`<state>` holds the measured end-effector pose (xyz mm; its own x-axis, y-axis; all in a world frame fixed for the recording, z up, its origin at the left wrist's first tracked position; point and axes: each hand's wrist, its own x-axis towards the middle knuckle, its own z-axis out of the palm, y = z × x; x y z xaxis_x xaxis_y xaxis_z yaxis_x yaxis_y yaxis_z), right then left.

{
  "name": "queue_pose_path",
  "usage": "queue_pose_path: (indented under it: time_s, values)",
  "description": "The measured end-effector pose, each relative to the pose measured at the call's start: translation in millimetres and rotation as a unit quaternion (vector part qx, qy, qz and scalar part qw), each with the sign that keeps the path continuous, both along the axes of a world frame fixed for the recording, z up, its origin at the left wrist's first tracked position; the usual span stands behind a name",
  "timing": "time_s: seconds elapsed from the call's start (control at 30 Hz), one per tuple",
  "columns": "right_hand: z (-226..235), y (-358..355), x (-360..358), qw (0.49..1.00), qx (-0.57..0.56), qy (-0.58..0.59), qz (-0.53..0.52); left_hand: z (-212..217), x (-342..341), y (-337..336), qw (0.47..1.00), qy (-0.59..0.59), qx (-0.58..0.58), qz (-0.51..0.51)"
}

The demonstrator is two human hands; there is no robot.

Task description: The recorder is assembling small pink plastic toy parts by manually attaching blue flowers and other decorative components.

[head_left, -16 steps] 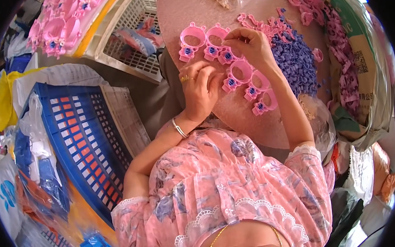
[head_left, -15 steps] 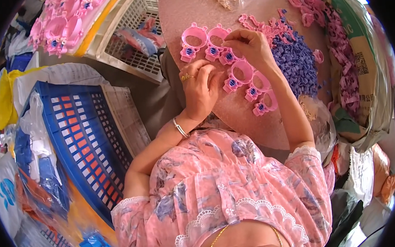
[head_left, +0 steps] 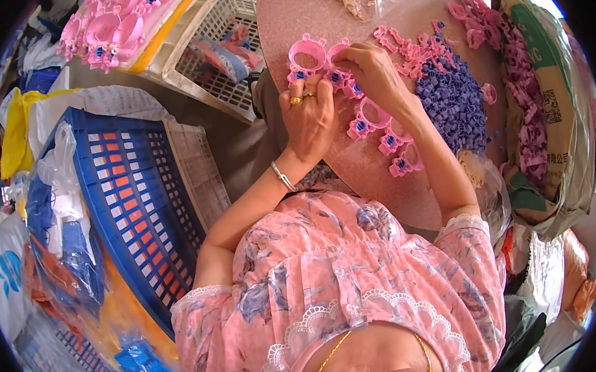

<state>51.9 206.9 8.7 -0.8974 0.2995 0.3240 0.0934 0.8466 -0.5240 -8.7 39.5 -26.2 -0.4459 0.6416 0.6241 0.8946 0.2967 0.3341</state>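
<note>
Several pink plastic ring pieces with blue inserts lie in a slanting row on the round table point(head_left: 372, 164). The far-left ring piece point(head_left: 306, 41) has my left hand point(head_left: 311, 120) at its lower end, fingers bent and closed over it; the fingertips are partly hidden. My right hand point(head_left: 376, 75) pinches the upper rim of the neighbouring ring piece point(head_left: 335, 50). A third piece is partly covered by my hands. Nearer to me lie more ring pieces, among them one ring piece point(head_left: 374, 115) below my right wrist.
A heap of small blue parts point(head_left: 451, 105) and loose pink parts point(head_left: 423, 52) lies right of my right forearm. Beyond stands an open sack point(head_left: 546, 113) with pink parts. Left are a blue basket point(head_left: 83, 189), a cream crate point(head_left: 168, 71) and a pile of finished-looking pink rings point(head_left: 108, 30).
My left hand has moved away from my body to the lower end of the far-left ring piece. My right hand stays at the neighbouring ring. The whole view has shifted slightly.
</note>
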Motion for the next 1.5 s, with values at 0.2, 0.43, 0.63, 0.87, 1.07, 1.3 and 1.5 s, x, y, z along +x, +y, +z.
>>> queue_pose_path:
  time_s: [0.2, 0.43, 0.63, 0.87, 1.07, 1.3, 1.5]
  values:
    - [7.1, -7.2, -3.4, 0.999, 0.034, -0.039, -0.004, -3.0, -2.1, 6.9, 1.0, 0.014, -0.007, 0.007]
    - [6.7, 0.0, 5.7, 0.992, -0.091, -0.092, -0.012, -3.4, -1.2, 4.9, 1.0, 0.007, -0.018, -0.001]
    - [5.2, 8.5, 4.8, 0.995, 0.083, -0.002, 0.058, -6.9, -1.8, 4.9, 1.0, -0.015, -0.004, -0.012]
    - [5.7, 4.2, 1.6, 0.985, 0.163, 0.001, 0.049, 4.4, -1.9, 5.9, 1.0, -0.018, 0.004, -0.015]
    - [6.2, 13.9, 2.9, 0.994, 0.1, 0.003, 0.044, 13.9, -4.4, 17.0, 0.988, -0.139, 0.048, -0.052]
    - [15.5, 12.5, 9.7, 0.998, -0.06, 0.003, 0.025, 24.1, -6.0, 16.9, 0.953, -0.254, 0.137, -0.089]
    - [46.2, 3.0, 21.6, 0.984, 0.149, 0.061, 0.07, 12.4, -6.9, 7.1, 0.911, -0.316, 0.202, -0.172]
